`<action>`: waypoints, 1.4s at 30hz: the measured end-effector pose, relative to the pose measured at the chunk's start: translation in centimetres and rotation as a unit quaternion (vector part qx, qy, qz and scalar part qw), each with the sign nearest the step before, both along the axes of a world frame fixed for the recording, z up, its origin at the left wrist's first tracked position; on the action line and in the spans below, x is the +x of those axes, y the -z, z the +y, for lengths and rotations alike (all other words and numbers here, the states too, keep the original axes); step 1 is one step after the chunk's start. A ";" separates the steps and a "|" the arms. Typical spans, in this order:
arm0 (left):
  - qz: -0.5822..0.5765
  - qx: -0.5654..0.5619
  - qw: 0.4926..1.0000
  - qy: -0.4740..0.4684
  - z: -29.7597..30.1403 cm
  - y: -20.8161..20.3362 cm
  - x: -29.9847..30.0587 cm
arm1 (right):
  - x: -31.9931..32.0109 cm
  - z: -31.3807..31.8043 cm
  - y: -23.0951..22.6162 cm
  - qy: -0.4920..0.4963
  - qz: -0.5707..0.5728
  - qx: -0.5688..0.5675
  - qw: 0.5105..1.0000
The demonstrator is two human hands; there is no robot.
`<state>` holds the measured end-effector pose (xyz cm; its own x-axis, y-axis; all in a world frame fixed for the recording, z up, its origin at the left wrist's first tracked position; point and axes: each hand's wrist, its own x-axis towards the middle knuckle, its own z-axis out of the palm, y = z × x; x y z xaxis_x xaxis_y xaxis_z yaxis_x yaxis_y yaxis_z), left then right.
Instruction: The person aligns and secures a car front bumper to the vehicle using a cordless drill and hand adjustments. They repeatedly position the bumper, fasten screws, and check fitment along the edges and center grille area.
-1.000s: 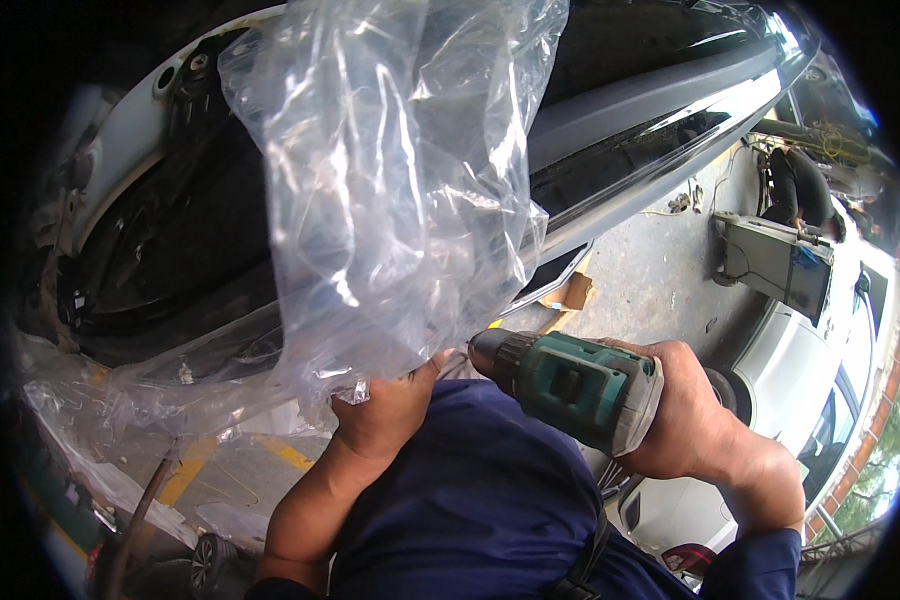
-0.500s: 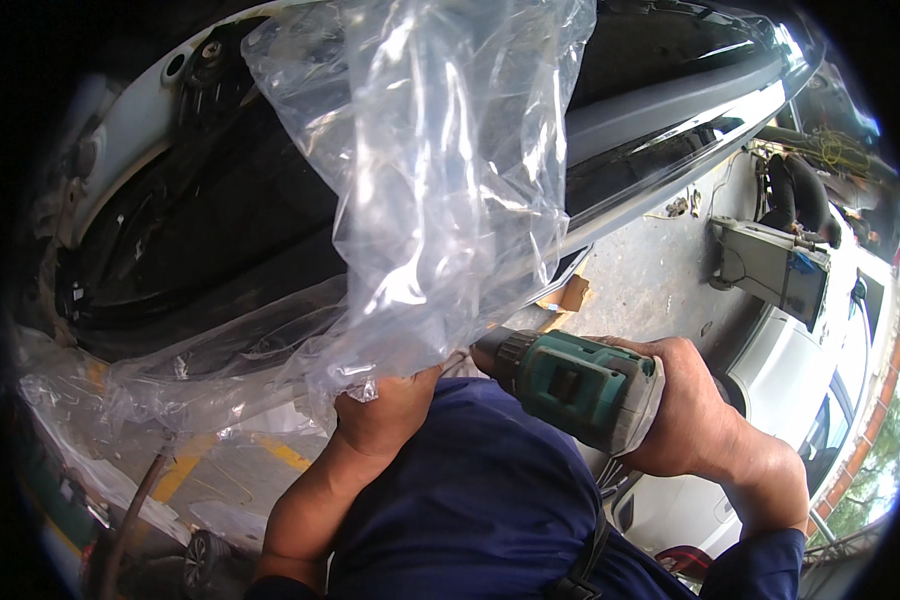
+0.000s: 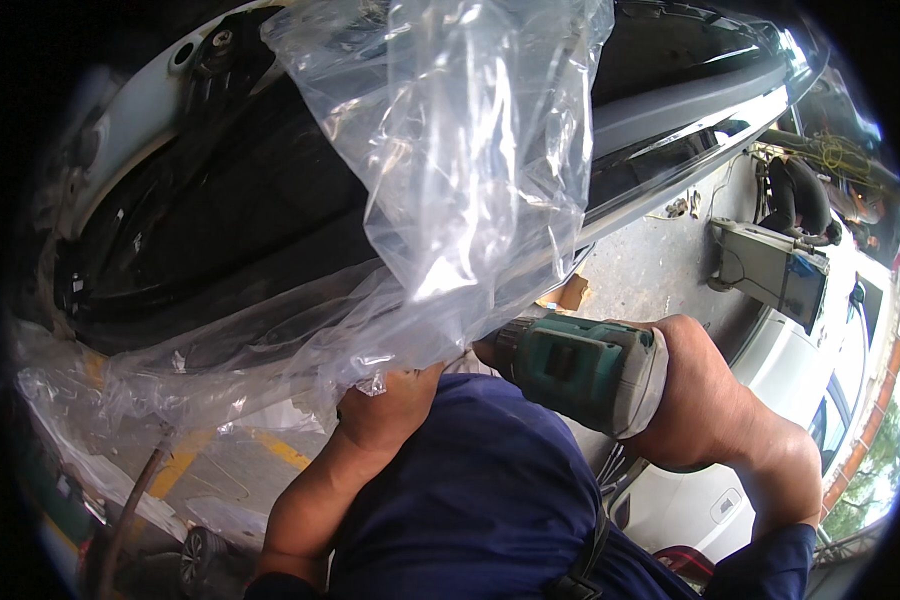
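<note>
My right hand (image 3: 705, 395) grips a teal cordless drill (image 3: 582, 372), its nose pointing left toward the underside of a car bumper (image 3: 660, 120). My left hand (image 3: 385, 410) is raised under a clear plastic sheet (image 3: 460, 170) that hangs over the bumper; its fingers are hidden behind the crumpled plastic, apparently gripping it. The drill's tip sits just right of the left hand, partly hidden by the sheet. My dark blue shirt (image 3: 470, 510) fills the lower middle.
A white car body with a dark opening (image 3: 200, 230) lies to the left. A white car (image 3: 810, 400) stands at right, with a grey panel (image 3: 765, 265) on the concrete floor (image 3: 660, 265). A small cardboard piece (image 3: 573, 293) lies near the bumper. Yellow floor lines (image 3: 185, 455) show lower left.
The plastic sheet and bumper have shifted slightly right and up in view. Both hands and the drill keep nearly the same position.
</note>
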<state>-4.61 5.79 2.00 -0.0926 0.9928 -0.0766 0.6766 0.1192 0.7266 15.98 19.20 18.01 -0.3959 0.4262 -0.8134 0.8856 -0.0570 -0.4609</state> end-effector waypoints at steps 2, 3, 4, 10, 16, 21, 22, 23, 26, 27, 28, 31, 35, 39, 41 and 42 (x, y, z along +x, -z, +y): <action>-0.018 -0.008 1.000 -0.011 0.0 0.0 0.1 | -0.1 0.3 0.0 -0.032 -0.024 0.004 0.999; -0.028 -0.012 0.999 -0.015 0.0 0.0 0.2 | -0.1 0.4 0.0 -0.042 -0.028 0.003 0.999; -0.023 -0.011 1.000 -0.011 0.0 0.1 0.1 | -0.1 0.5 0.0 -0.052 -0.032 0.002 0.998; -0.016 -0.028 0.999 -0.009 -0.3 0.2 0.1 | -0.8 0.9 -0.3 -0.049 -0.041 0.015 0.998; 0.001 -0.006 1.000 -0.014 -0.3 0.6 0.3 | -1.3 1.4 -0.1 -0.017 -0.055 -0.004 0.998; -0.020 -0.029 0.999 -0.024 -0.6 1.0 0.4 | -1.8 1.5 -0.2 -0.048 -0.056 0.007 0.997; -0.014 -0.025 0.999 -0.023 -0.6 1.0 0.4 | -1.9 1.4 -0.3 -0.049 -0.053 0.013 0.997; -0.009 -0.021 0.999 -0.023 -0.5 0.9 0.4 | -1.9 1.3 -0.4 -0.051 -0.050 0.020 0.997; -0.015 -0.018 0.999 -0.025 -0.7 1.3 0.5 | -1.8 0.8 -0.4 -0.044 -0.097 -0.002 0.994; -0.019 -0.021 0.999 -0.027 -0.8 1.5 0.5 | -1.8 0.9 -0.4 -0.051 -0.101 -0.006 0.994; -0.017 -0.023 0.999 -0.032 -0.9 1.4 0.5 | -1.8 0.9 -0.4 -0.057 -0.105 -0.010 0.993; -0.007 -0.032 0.999 -0.035 -0.9 1.3 0.6 | -1.4 0.6 -0.1 -0.049 -0.080 0.015 0.996; -0.004 -0.019 0.999 -0.027 -0.6 1.2 0.4 | -1.3 0.5 0.1 -0.063 -0.037 0.057 0.996; -0.007 -0.018 0.999 -0.026 -0.4 1.0 0.4 | -1.3 0.6 0.2 -0.053 -0.074 0.020 0.996; -0.010 -0.022 0.999 -0.024 -0.4 1.1 0.3 | -1.3 0.6 0.0 -0.060 -0.088 0.008 0.994; -0.011 -0.023 0.999 -0.023 -0.5 1.2 0.3 | -1.1 0.5 0.2 -0.060 -0.085 0.005 0.995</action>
